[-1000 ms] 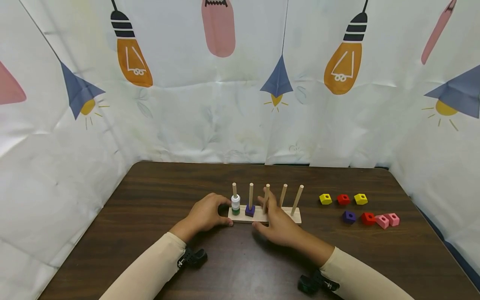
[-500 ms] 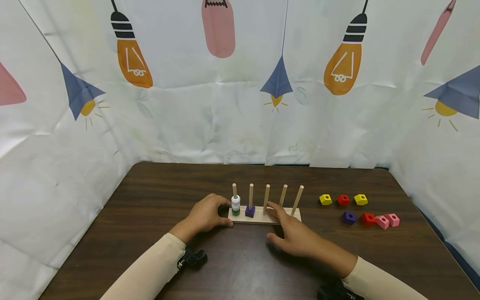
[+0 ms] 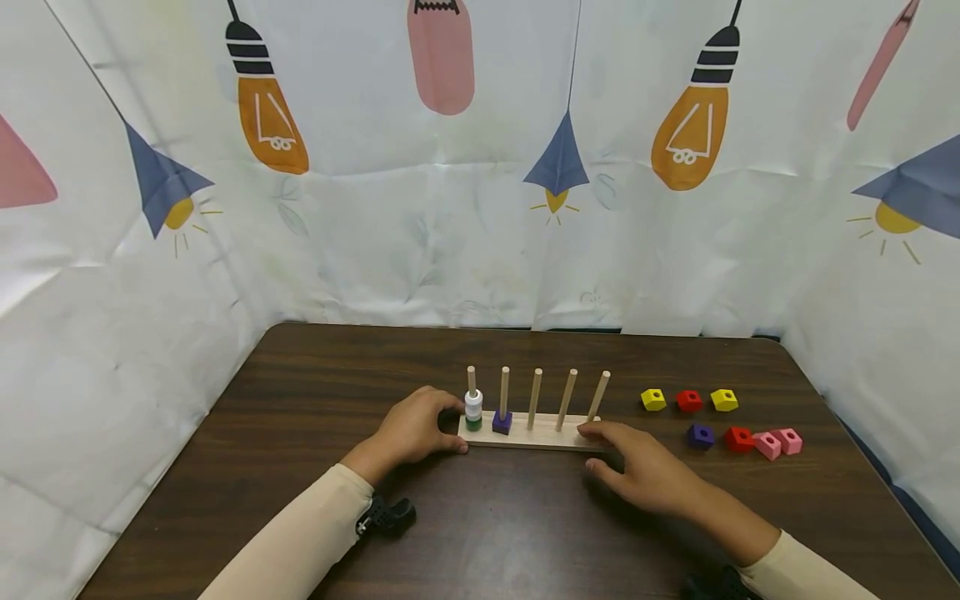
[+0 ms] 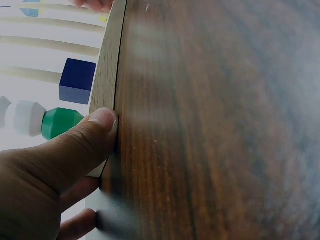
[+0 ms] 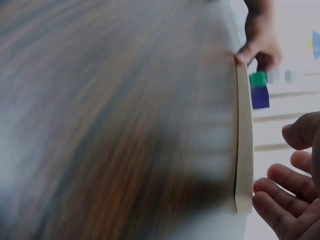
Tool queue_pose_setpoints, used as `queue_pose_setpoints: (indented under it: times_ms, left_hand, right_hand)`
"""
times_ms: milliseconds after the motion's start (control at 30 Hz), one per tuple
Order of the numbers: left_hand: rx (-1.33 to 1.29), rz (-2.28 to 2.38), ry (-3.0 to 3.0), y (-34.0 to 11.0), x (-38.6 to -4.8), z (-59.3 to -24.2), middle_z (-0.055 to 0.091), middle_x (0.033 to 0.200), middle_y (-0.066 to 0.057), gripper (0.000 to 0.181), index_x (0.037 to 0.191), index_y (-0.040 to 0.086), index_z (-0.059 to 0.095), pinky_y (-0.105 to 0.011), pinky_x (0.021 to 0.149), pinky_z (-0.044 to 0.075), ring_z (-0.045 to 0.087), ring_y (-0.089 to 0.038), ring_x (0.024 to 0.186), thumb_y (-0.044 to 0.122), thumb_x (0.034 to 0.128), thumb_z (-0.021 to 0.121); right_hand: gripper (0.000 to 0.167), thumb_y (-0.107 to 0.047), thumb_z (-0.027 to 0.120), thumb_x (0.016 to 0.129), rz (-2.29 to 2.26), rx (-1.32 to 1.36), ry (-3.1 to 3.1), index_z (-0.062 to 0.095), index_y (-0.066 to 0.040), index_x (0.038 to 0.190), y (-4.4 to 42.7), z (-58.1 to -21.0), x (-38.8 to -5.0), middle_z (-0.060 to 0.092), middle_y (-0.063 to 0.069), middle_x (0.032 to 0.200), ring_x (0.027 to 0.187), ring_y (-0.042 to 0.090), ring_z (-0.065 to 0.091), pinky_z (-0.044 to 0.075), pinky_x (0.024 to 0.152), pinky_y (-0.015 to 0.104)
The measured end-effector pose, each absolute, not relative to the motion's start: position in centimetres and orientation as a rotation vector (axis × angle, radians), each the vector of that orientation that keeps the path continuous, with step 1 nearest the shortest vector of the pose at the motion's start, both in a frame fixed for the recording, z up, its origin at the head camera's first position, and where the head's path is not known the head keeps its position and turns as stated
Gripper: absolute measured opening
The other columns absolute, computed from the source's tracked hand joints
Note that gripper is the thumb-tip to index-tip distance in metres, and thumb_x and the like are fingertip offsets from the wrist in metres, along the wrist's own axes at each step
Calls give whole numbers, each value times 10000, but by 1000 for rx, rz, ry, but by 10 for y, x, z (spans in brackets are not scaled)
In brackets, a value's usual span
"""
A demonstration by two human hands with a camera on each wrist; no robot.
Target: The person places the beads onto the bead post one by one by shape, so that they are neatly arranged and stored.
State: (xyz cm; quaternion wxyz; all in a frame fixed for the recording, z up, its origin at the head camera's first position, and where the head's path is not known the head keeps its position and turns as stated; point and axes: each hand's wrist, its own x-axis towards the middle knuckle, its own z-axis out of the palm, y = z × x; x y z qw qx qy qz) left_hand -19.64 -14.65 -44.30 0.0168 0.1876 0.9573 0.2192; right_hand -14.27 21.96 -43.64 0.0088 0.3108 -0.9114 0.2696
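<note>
A wooden peg board (image 3: 551, 434) with several upright pegs lies on the table. On its leftmost peg sit white beads (image 3: 473, 403) above a green bead (image 3: 473, 424). A purple cube (image 3: 502, 423) is on the second peg; the other pegs are bare. My left hand (image 3: 412, 429) grips the board's left end, thumb (image 4: 102, 120) against the front edge and fingers round the end. At the right end hovers my right hand (image 3: 648, 468), holding nothing, thumb apart from loosely bent fingers (image 5: 285, 192). Whether those fingers touch the board cannot be told.
Loose beads lie right of the board: two yellow ones (image 3: 724, 400), a red one (image 3: 689, 401) between them, and in front a purple one (image 3: 701, 436), another red one (image 3: 738, 439) and two pink ones (image 3: 767, 445). A printed cloth (image 3: 450, 250) hangs behind the table.
My right hand has moved right along the board, from the middle peg to the right end. My left hand keeps its hold on the left end, and the board has stayed in place.
</note>
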Motion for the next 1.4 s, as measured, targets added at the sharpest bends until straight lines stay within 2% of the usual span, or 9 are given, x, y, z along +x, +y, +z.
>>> queue_pose_setpoints:
  times_ms: [267,567,800,1100,1267,1400]
  left_hand:
    - [581,688,2975,-147,-196,-444,696,1170,30,526,1140,216,768,-472,971,499,597,-211,1179,419,692,955]
    - [610,687,2982,-148,-197,-443,701,1164,18,523,1135,202,766,-470,966,502,600,-222,1172,419,697,952]
    - [604,689,2979,-147,-197,-444,700,1166,21,527,1140,202,766,-468,968,502,601,-220,1171,427,700,949]
    - [604,689,2974,-147,-196,-444,700,1157,21,526,1136,202,768,-461,961,504,603,-214,1158,423,695,952]
    - [602,684,2971,-147,-196,-444,699,1169,24,534,1144,203,766,-461,964,504,599,-210,1166,431,697,950]
    - [597,683,2974,-147,-196,-444,699,1170,30,533,1143,207,766,-457,966,504,598,-202,1169,431,696,950]
  right_hand:
    - [419,-189,760,948,833,779,-2862,623,-100,1334,254,-434,-139,681,-10,1242,1032,204,680,566,854,449]
    - [442,-170,791,917,789,559,-2871,635,-84,1322,291,-431,-137,689,60,1246,1059,301,678,546,863,549]
    - [440,-174,798,913,742,494,-2865,644,-70,1312,312,-430,-137,700,56,1146,921,207,651,552,741,409]
    - [441,-122,802,898,695,461,-2867,649,-9,1296,327,-431,-142,683,122,1137,887,225,589,508,731,423]
    - [426,-88,794,894,708,431,-2891,647,2,1283,332,-431,-142,667,213,1195,997,357,653,546,789,559]
    - [409,-48,790,874,702,416,-2891,650,13,1253,335,-433,-143,667,228,1179,970,351,671,561,784,541]
